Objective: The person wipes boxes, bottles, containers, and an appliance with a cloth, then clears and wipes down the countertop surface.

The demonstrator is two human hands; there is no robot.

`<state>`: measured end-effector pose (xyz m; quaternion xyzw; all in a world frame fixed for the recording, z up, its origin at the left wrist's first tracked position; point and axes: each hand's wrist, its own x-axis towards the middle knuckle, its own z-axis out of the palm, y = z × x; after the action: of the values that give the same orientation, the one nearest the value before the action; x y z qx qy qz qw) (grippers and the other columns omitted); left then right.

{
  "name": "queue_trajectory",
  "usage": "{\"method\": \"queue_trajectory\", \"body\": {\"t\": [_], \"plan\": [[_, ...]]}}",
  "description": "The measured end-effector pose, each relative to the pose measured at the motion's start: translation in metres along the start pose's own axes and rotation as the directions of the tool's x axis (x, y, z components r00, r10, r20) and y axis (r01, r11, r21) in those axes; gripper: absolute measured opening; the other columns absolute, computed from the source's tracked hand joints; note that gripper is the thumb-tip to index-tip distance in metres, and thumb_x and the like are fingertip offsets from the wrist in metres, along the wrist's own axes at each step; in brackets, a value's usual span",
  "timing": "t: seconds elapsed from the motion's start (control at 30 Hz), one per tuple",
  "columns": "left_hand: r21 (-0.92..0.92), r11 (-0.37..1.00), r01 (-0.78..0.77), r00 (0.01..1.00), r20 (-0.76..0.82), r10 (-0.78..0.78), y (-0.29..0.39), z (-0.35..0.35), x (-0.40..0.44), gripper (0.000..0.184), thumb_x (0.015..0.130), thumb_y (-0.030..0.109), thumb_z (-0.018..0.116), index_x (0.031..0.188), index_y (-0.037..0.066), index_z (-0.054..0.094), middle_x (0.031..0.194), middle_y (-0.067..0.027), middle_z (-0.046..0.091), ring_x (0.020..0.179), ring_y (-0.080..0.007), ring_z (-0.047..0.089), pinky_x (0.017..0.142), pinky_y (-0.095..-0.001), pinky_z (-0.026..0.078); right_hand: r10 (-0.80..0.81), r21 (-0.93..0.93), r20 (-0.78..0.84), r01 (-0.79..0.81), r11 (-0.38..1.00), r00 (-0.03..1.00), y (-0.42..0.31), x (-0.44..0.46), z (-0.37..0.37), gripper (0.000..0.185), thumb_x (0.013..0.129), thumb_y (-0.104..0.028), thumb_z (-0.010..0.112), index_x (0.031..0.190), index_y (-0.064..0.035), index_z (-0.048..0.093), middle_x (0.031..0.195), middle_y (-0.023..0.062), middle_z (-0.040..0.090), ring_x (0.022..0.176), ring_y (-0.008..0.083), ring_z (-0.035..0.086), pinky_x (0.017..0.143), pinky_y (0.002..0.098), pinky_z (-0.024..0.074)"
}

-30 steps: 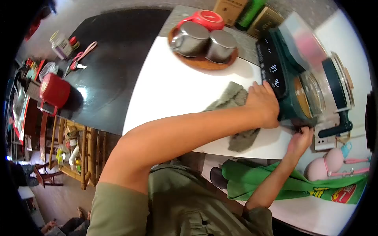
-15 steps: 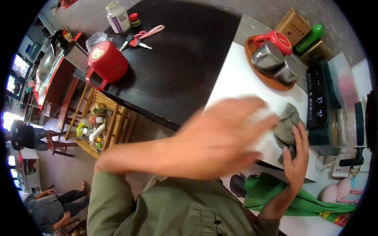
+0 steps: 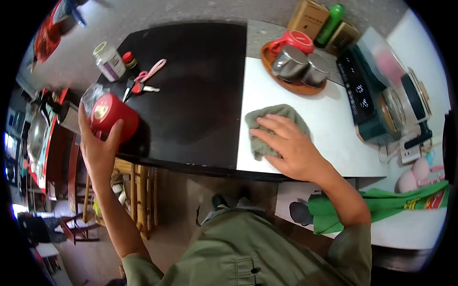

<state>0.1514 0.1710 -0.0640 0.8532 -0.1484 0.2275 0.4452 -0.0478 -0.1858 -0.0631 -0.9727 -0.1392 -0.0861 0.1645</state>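
My left hand [image 3: 99, 150] is at the handle side of a red lidded mug [image 3: 119, 117], on the left end of the black tabletop [image 3: 200, 95]. Its thumb and index finger are spread apart, and the handle is mostly hidden behind the hand. On the white tabletop [image 3: 329, 143], my right hand [image 3: 291, 148] presses down on a grey-green cloth [image 3: 255, 136], fingers laid over it. Beside the mug lie keys with a pink strap [image 3: 138, 87], a white bottle [image 3: 110, 64] without a cap and a small red-capped jar [image 3: 129, 59].
A wooden tray [image 3: 272, 76] bears a red mug [image 3: 298, 40] and two metal cups [image 3: 290, 62]. Behind stand boxes and a green bottle [image 3: 330, 26]. A dark appliance [image 3: 355, 90] with a lit display is at right. Below hangs green fabric [image 3: 367, 207]; bamboo furniture [image 3: 143, 200] stands at left.
My left hand has swung from above the white tabletop over to the red mug. My right hand has slid the cloth leftward, toward the black tabletop. The view has shifted.
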Motion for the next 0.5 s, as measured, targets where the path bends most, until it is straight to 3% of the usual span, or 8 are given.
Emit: {"method": "queue_trajectory", "body": {"t": [0.13,0.23,0.27,0.3,0.33,0.37,0.43,0.5], "plan": [[0.088,0.996,-0.023,0.998,0.053,0.018,0.014,0.006,0.007,0.088,0.077,0.013,0.080,0.150,0.002,0.031,0.126,-0.0204,0.058,0.106,-0.0239,0.062,0.091,-0.0355,0.052,-0.016,0.061,-0.005,0.016,0.998,1.000,0.008,-0.025,-0.011,0.056,0.076,-0.014,0.069,0.131,-0.0105,0.059,0.142,0.0134,0.049,0.133,0.0380,0.043,0.110,0.0482,0.0351],[-0.237,0.969,-0.067,0.991,0.100,0.093,0.051,0.005,0.012,0.087,0.076,0.004,0.076,0.150,0.001,0.031,0.130,-0.0196,0.055,0.110,-0.0244,0.061,0.091,-0.0349,0.054,0.083,0.033,-0.002,-0.083,0.996,0.997,0.014,-0.061,-0.024,0.053,0.075,-0.014,0.069,0.128,-0.0109,0.062,0.141,0.0124,0.051,0.134,0.0382,0.042,0.109,0.0487,0.0363],[-0.337,0.934,-0.119,0.977,0.131,0.171,0.072,0.009,0.015,0.086,0.076,0.005,0.076,0.149,-0.001,0.032,0.131,-0.0197,0.054,0.111,-0.0251,0.061,0.089,-0.0348,0.055,0.209,-0.032,-0.063,-0.211,0.977,0.976,0.019,-0.075,-0.027,0.052,0.077,-0.017,0.070,0.128,-0.0114,0.062,0.141,0.0125,0.051,0.134,0.0374,0.042,0.111,0.0492,0.0341],[-0.338,0.933,-0.125,0.975,0.134,0.180,0.091,0.017,0.020,0.086,0.076,0.005,0.076,0.149,-0.001,0.032,0.131,-0.0197,0.054,0.111,-0.0251,0.061,0.089,-0.0348,0.055,0.325,-0.088,-0.129,-0.337,0.937,0.937,0.024,-0.087,-0.030,0.052,0.078,-0.020,0.070,0.129,-0.0119,0.061,0.142,0.0126,0.050,0.135,0.0366,0.042,0.112,0.0498,0.0320],[-0.367,0.905,-0.215,0.943,0.163,0.291,0.109,0.030,0.029,0.086,0.075,0.008,0.078,0.148,-0.002,0.033,0.130,-0.0198,0.055,0.111,-0.0252,0.061,0.089,-0.0351,0.055,0.395,-0.096,-0.192,-0.418,0.903,0.898,0.030,-0.097,-0.031,0.050,0.078,-0.018,0.070,0.126,-0.0113,0.062,0.141,0.0129,0.050,0.134,0.0376,0.041,0.112,0.0490,0.0318],[-0.400,0.866,-0.301,0.896,0.190,0.400,0.128,0.045,0.039,0.087,0.075,0.011,0.080,0.147,-0.003,0.034,0.129,-0.0198,0.055,0.110,-0.0253,0.062,0.088,-0.0353,0.055,0.404,-0.091,-0.202,-0.427,0.900,0.892,0.033,-0.101,-0.030,0.050,0.078,-0.018,0.070,0.126,-0.0113,0.062,0.141,0.0129,0.050,0.134,0.0376,0.041,0.112,0.0490,0.0318],[-0.410,0.857,-0.311,0.865,0.251,0.434,0.167,0.079,0.063,0.086,0.073,0.017,0.083,0.143,-0.005,0.040,0.126,-0.0199,0.058,0.108,-0.0261,0.063,0.089,-0.0364,0.055,0.451,-0.058,-0.302,-0.488,0.871,0.840,0.039,-0.108,-0.027,0.048,0.077,-0.017,0.069,0.124,-0.0103,0.063,0.139,0.0137,0.052,0.133,0.0379,0.042,0.111,0.0480,0.0325],[-0.546,0.781,-0.305,0.810,0.283,0.514,0.213,0.123,0.086,0.082,0.072,0.020,0.084,0.138,-0.006,0.044,0.121,-0.0191,0.062,0.105,-0.0257,0.065,0.090,-0.0362,0.054,0.451,-0.058,-0.350,-0.500,0.864,0.821,0.035,-0.106,-0.023,0.046,0.077,-0.017,0.069,0.122,-0.0092,0.063,0.137,0.0141,0.053,0.131,0.0374,0.044,0.110,0.0477,0.0331]]}}
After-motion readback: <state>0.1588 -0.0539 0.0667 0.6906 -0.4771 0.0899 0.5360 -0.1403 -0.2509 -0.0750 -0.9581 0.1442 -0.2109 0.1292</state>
